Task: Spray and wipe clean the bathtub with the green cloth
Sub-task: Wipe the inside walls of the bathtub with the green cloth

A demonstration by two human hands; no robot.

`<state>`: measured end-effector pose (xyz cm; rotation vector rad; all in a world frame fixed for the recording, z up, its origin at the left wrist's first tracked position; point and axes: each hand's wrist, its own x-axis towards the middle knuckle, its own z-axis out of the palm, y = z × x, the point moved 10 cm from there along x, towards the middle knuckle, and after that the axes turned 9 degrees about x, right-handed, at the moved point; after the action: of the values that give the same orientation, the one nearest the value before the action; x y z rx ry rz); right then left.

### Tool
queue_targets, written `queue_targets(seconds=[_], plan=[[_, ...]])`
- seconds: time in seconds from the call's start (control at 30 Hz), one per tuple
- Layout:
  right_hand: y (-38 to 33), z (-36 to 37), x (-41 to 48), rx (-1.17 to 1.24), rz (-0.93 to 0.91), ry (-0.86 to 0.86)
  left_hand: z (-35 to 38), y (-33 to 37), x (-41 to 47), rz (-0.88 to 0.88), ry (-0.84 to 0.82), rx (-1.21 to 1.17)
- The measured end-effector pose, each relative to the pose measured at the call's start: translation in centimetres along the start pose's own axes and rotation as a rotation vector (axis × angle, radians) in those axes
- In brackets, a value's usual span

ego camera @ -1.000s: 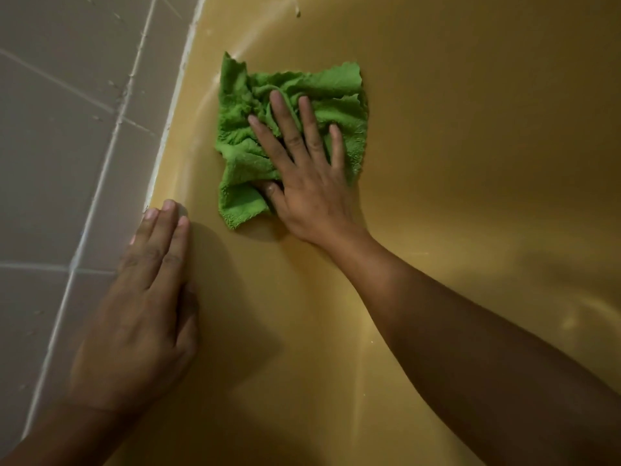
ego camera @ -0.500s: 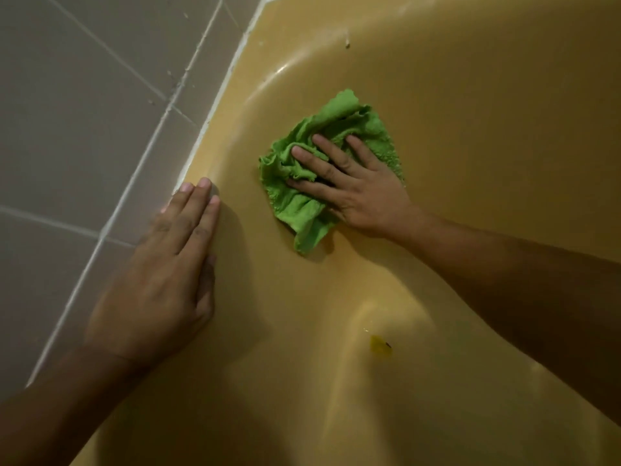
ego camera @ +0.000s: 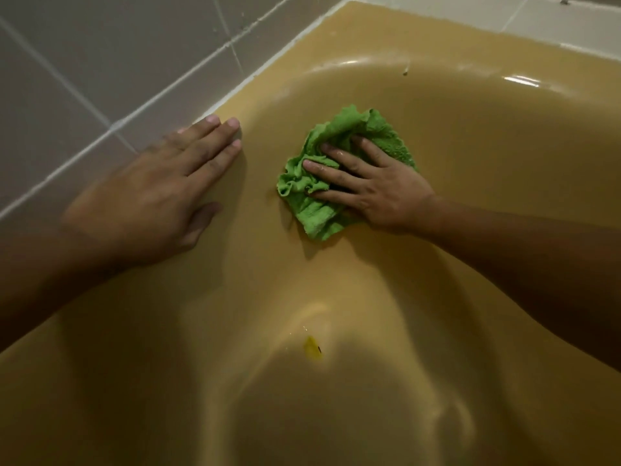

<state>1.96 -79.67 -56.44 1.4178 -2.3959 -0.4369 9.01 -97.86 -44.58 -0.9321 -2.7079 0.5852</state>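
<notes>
at the far left a grey tiled wall (ego camera: 67, 79) runs diagonally, with a white seam where it meets the tub (ego camera: 268, 82). the tub is glossy mustard yellow, and its rim bends round a corner at the top. the left hand (ego camera: 148, 193) lies flat on the rim just beside the seam, palm down. its fingers (ego camera: 215, 129) are straight, close together and released, grasping nothing, and the thumb points into the basin. right of it, apart from that hand, the green cloth (ego camera: 319, 220) sits crumpled on the tub's sloping inner wall, near the corner. below the cloth, well apart on the basin floor, is a small yellow spot (ego camera: 312, 348) with a dark fleck in it. the right hand (ego camera: 386, 193) presses on the cloth from the right, its fingers (ego camera: 366, 149) spread and nearly straight, with folds of cloth bunched between and over them; they look wet. its forearm runs off to the right edge. a tiny dark speck (ego camera: 406, 72) sits on the far rim.
</notes>
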Motion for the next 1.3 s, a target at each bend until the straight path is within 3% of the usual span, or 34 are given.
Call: queue_targets(seconds=[0.2, 0.37, 0.6, 0.83, 1.0, 1.07, 1.17, 1.3], plan=[[0.1, 0.0, 0.3, -0.022, -0.003, 0.015, -0.1, -0.1, -0.2, -0.035, -0.008, 0.0], [-2.2, 2.3, -3.1, -0.113, -0.352, -0.311, -0.6, 0.1, -0.3, -0.052, 0.011, 0.003], [2.8, -1.9, -1.7, -0.122, -0.205, -0.201, -0.9, 0.3, -0.2, -0.091, 0.01, 0.009], [2.6, -2.0, -7.0, -0.152, -0.368, -0.365, -1.6, 0.4, -0.4, -0.128, 0.009, -0.005], [2.4, -2.1, -6.6, -0.169, -0.419, -0.356, -2.1, 0.7, -0.5, -0.204, -0.022, -0.039], [1.4, -1.7, -5.1, -0.159, -0.458, -0.327, -2.2, 0.7, -0.6, -0.296, -0.018, -0.081], [0.4, -0.6, -3.0, -0.176, -0.481, -0.316, -1.9, 2.9, -2.0, -0.588, -0.002, -0.197], [0.4, -0.1, -3.9, -0.164, -0.488, -0.384, 0.4, 13.0, -5.6, -0.934, -0.04, -0.608]])
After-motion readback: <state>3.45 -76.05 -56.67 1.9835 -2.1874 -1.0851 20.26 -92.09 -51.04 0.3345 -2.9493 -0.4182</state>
